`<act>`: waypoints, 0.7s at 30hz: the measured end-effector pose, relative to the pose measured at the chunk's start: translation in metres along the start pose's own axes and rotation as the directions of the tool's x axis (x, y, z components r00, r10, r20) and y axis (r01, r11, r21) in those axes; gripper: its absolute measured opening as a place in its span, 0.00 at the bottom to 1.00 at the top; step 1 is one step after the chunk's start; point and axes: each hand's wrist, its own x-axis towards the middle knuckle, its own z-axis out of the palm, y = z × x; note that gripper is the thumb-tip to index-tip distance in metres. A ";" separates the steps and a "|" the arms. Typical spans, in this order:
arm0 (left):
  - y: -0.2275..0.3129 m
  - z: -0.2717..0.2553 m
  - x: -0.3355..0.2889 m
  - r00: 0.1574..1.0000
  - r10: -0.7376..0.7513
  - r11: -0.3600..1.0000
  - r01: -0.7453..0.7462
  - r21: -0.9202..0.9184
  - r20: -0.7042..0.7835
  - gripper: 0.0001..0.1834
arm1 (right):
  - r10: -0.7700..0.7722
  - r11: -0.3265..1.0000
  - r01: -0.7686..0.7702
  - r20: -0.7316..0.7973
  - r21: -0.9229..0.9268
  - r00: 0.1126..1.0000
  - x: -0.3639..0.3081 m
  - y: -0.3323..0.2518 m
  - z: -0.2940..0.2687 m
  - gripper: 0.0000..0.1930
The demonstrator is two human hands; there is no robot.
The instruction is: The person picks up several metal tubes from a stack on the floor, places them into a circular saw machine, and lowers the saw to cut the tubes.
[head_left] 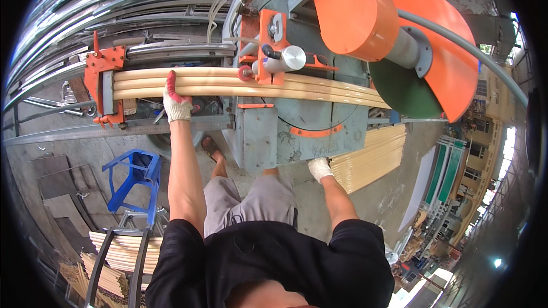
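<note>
Several long cream tubes (211,80) lie side by side across the cutting machine (260,131). My left hand (178,105), in a white glove with red coating, grips them near their left end, one digit lying over the top. That end meets an orange stop bracket (105,82). Midway along, an orange clamp (271,51) with a red roller sits over the tubes. My right hand (320,169), in a white glove, is at the machine's front edge; its fingers are hidden there.
A saw head with an orange guard (436,40) and dark green disc stands over the tubes' right part. More cream tubes (365,157) lie at the right. A blue stool (134,179) stands at the left; metal bars (142,0) fill the far left.
</note>
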 end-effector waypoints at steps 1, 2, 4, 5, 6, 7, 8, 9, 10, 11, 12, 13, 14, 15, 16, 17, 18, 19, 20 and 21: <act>-0.002 0.001 0.002 1.000 0.002 1.000 -0.002 -0.005 -0.019 0.22 | 0.008 1.000 -0.008 -0.010 0.001 1.000 -0.001 0.003 0.007 0.13; -0.007 0.003 0.002 1.000 0.002 1.000 -0.001 0.013 -0.028 0.21 | 0.102 0.985 -0.109 0.061 0.134 0.993 -0.006 0.002 0.014 0.13; -0.004 0.001 0.010 1.000 -0.009 1.000 0.009 0.010 -0.029 0.22 | 0.203 0.901 -0.293 0.285 0.320 0.937 -0.002 -0.005 -0.005 0.14; 0.000 0.000 0.014 0.999 -0.017 1.000 0.016 -0.011 -0.034 0.22 | 0.202 0.902 -0.288 0.274 0.323 0.940 -0.002 -0.003 -0.024 0.14; 0.003 -0.002 0.016 1.000 -0.008 1.000 0.007 -0.013 -0.029 0.22 | 0.269 0.824 -0.389 0.318 0.413 0.909 -0.004 -0.001 -0.044 0.16; 0.000 0.001 0.019 0.999 -0.003 1.000 0.003 -0.004 -0.037 0.23 | 0.343 0.716 -0.499 0.377 0.488 0.860 -0.012 0.002 -0.055 0.19; -0.003 0.004 0.021 0.999 0.000 1.000 0.000 0.005 -0.046 0.24 | 0.364 0.689 -0.544 0.420 0.480 0.831 -0.023 0.008 -0.065 0.24; -0.006 0.005 0.022 0.999 -0.013 1.000 0.013 -0.004 -0.034 0.24 | 0.382 0.682 -0.557 0.419 0.473 0.824 -0.040 0.015 -0.076 0.24; -0.005 0.003 0.022 1.000 -0.010 1.000 0.010 0.017 -0.030 0.25 | 0.477 0.580 -0.614 0.389 0.534 0.788 -0.056 0.022 -0.086 0.24; -0.005 0.000 0.021 1.000 -0.006 0.999 0.007 0.037 -0.026 0.26 | 0.566 0.471 -0.652 0.364 0.594 0.740 -0.071 0.033 -0.097 0.24; -0.012 0.007 0.017 0.998 -0.045 0.999 0.046 0.024 -0.034 0.27 | 0.513 0.299 -0.676 0.484 0.674 0.709 -0.098 0.056 -0.104 0.28; -0.014 0.008 0.019 0.999 -0.048 0.999 0.048 0.007 -0.025 0.28 | 0.612 0.236 -0.641 0.400 0.731 0.682 -0.125 0.080 -0.115 0.23; -0.001 0.003 0.021 0.999 -0.038 0.999 0.038 0.004 -0.023 0.29 | 0.568 -0.023 -0.523 0.441 0.852 0.695 -0.136 0.106 -0.182 0.17; 0.002 0.002 0.020 0.999 -0.051 0.999 0.051 -0.003 -0.018 0.29 | 0.661 -0.182 -0.350 0.378 0.919 0.648 -0.165 0.132 -0.243 0.12; 0.002 -0.001 0.026 0.998 -0.066 0.998 0.066 -0.022 0.011 0.30 | 0.851 -0.046 -0.130 0.107 0.990 0.514 -0.197 0.159 -0.283 0.12; 0.003 -0.001 0.027 0.997 -0.074 0.997 0.074 -0.029 0.008 0.32 | 0.928 0.164 0.039 -0.167 0.986 0.332 -0.228 0.191 -0.331 0.12; 0.007 0.001 0.023 0.990 -0.136 0.990 0.136 -0.020 0.033 0.35 | 0.978 0.122 0.270 -0.162 0.955 0.134 -0.249 0.214 -0.391 0.17; 0.017 0.000 0.019 0.983 -0.174 0.984 0.175 -0.017 0.052 0.38 | 0.955 0.199 0.560 -0.287 0.804 0.072 -0.272 0.230 -0.457 0.25; 0.013 -0.007 0.030 0.989 -0.132 0.991 0.130 0.041 0.064 0.42 | 0.881 0.187 0.756 -0.448 0.628 0.153 -0.327 0.251 -0.502 0.33; -0.007 0.006 0.004 0.992 -0.093 0.992 0.085 0.096 0.080 0.43 | 0.890 0.179 0.791 -0.439 0.585 0.124 -0.372 0.264 -0.534 0.38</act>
